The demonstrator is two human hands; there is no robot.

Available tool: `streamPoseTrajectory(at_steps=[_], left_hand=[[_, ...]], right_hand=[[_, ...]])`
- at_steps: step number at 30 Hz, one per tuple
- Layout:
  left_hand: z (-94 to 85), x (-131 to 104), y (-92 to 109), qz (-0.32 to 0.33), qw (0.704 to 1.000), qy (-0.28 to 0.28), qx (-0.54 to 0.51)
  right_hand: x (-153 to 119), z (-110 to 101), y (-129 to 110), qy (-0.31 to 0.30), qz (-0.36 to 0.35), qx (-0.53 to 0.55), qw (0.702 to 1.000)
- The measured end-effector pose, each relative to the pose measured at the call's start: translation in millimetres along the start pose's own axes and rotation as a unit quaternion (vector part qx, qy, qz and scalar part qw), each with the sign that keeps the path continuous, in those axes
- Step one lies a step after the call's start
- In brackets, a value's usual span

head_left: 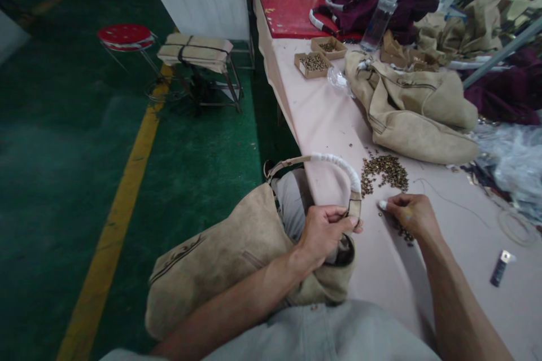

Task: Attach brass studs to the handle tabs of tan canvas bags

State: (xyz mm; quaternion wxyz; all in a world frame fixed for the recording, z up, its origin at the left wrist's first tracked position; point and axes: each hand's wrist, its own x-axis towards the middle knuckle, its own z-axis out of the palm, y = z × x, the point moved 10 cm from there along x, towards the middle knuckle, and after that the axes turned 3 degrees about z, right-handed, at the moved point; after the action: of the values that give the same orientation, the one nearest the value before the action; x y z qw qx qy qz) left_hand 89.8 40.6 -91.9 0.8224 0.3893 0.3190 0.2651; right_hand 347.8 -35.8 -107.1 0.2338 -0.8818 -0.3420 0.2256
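A beige bag (228, 254) lies across my lap at the table's edge, its curved handle (334, 162) wrapped in white near the middle. My left hand (328, 231) pinches the strap end of that handle. Over the table, my right hand (409, 213) has its fingers closed, with a white covering on a fingertip; whether a small piece is between them cannot be made out. Just beyond it is a pile of small brass-coloured metal pieces (392, 172). A few more lie beside and partly under the hand.
Two small boxes of metal pieces (313, 73) (329, 47), a second beige bag (419, 107) and a clear bottle (380, 20) stand farther back. A lighter-like object (501, 268) lies right. Left are a red stool (127, 35) and white bin (203, 3).
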Motion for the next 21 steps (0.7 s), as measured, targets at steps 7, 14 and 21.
streamPoseTrajectory(at_steps=[7,14,21], left_hand=[[15.1,3.3,-14.5,-0.102,0.985,-0.054,-0.13],[2.8,8.8,-18.4,-0.07,0.992,0.014,-0.108],[-6.8,12.0,-22.2,-0.019,0.995,0.085,-0.054]], right_hand=[[-6.1,-3.7,-8.6,-0.014,-0.035,-0.083,0.996],[-20.7,18.6,-33.5,-0.015,-0.226,-0.277,0.934],[-35.4,-6.5,-58.7,0.039,-0.214,-0.157,0.963]])
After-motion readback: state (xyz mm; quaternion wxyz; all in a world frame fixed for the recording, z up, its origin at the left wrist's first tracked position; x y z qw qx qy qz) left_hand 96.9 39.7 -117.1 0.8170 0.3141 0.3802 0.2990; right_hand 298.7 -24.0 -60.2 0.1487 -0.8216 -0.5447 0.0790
